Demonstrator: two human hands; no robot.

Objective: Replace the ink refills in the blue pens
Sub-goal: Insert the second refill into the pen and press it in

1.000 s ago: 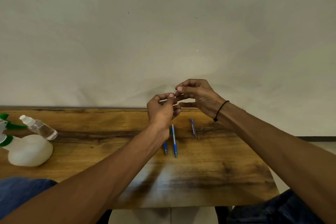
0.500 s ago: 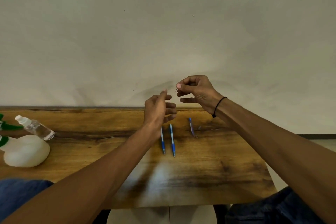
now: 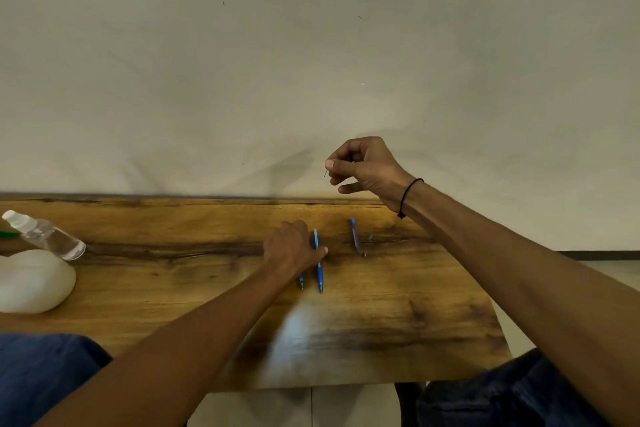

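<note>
Left hand [image 3: 291, 250] dropped onto blue pens [image 3: 318, 262], fingers flat; right hand [image 3: 363, 168] pinching thin refill [image 3: 325, 173].

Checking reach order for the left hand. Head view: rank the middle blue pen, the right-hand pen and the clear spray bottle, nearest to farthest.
1. Middle blue pen: under the left hand's fingertips.
2. Right-hand pen: further right on the table.
3. Clear spray bottle: far left edge.

blue pens [image 3: 318, 262], streaked brown table [image 3: 381, 322], black wristband [image 3: 408, 192].
</note>
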